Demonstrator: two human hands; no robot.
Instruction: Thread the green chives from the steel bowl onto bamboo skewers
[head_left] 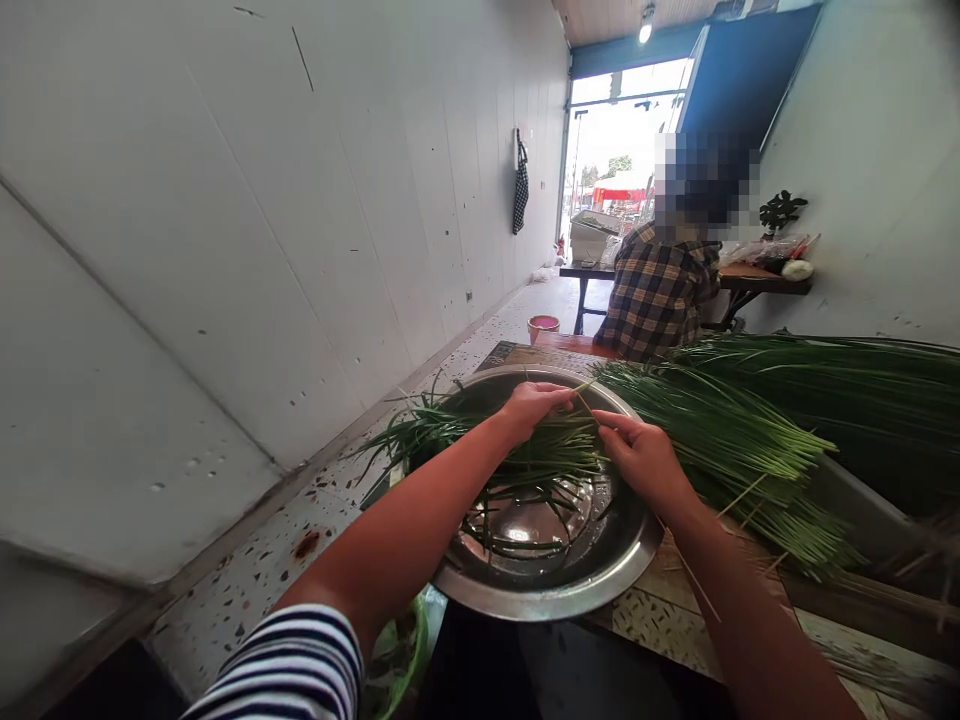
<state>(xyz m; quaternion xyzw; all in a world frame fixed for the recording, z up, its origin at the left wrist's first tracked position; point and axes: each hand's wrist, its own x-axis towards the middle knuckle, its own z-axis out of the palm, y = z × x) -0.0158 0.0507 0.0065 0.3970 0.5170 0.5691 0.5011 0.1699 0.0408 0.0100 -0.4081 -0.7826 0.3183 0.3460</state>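
Note:
Over a wide steel basin my two hands are close together. My left hand is closed in a pinch on a pale green chive stem near the basin's far rim. In the closed fingers of my right hand is a thin wooden skewer, its tip meeting the stem by my left fingertips. Whether the skewer has pierced the stem is too small to tell. Below my hands, a bunch of chives lies across the basin, its leafy ends hanging over the left rim. Loose chive leaves rest on the basin's bottom.
To the right, large piles of chives cover the table, with loose skewers near my right forearm. A green bag-lined container stands below left. Ahead, a person in a plaid shirt sits at another table. A white wall runs along the left.

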